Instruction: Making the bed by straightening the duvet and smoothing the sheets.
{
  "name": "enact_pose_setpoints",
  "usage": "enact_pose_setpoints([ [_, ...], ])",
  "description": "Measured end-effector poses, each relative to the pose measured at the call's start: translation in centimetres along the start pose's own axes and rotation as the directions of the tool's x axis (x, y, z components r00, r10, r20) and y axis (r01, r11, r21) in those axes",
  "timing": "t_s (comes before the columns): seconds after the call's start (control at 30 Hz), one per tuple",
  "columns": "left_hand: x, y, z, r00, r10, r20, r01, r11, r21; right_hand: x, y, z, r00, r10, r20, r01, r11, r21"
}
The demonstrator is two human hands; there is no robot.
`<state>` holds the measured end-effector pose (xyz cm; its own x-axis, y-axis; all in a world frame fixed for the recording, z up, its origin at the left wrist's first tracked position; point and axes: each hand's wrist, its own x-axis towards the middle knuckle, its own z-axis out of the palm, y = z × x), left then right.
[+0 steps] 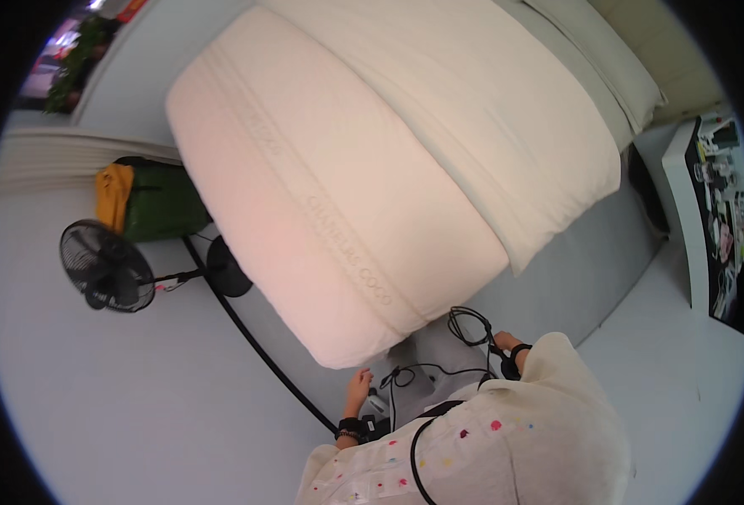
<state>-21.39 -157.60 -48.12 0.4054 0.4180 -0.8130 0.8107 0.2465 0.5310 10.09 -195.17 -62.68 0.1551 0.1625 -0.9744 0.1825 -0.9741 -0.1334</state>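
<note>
The cream speckled shirt [507, 446] lies nearest. Left hand [358, 390]: fingers loosely apart, near the pink bedspread [330, 181]. Right hand [506, 342]: finger state cannot be determined; coiled black cable [471, 311] adjacent. The bedspread covers the foot of the bed [507, 126]; presumably soft, bulky; grasp both near corners.

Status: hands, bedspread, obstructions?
Left hand by near corner of pink bedspread, contact unclear. Right hand beside coiled black cable, grip unclear. Bedspread lies largely smooth. Cable possibly in the way.
</note>
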Motion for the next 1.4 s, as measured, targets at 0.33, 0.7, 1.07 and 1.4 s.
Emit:
enact_pose_setpoints([
  [0.33, -3.7, -12.6, -9.2, 0.95, 0.207, -0.236, -0.219, 0.975, -0.027, -6.8, -18.9, -9.5, 0.698, -0.362, -0.618, 0.363, 0.923, -0.129],
  [0.7, -23.1, -41.7, -25.5, 0.831, -0.394, -0.394, 0.097, 0.798, -0.595, -9.6, -36.7, 22.3, 0.768, -0.631, 0.108, 0.604, 0.658, -0.449],
  [1.07, -17.6, -45.9, -29.0, 0.938, -0.229, -0.26, -0.075, 0.599, -0.797, -17.1, -41.5, 17.9, 0.762, -0.594, -0.26, 0.379, 0.733, -0.565],
  [1.4, -2.0, -18.9, -34.6, 0.974, 0.065, -0.216, -0.15, 0.903, -0.404, -17.0, -24.0, 14.4, 0.711, -0.302, -0.635, 0.299, 0.947, -0.116],
])
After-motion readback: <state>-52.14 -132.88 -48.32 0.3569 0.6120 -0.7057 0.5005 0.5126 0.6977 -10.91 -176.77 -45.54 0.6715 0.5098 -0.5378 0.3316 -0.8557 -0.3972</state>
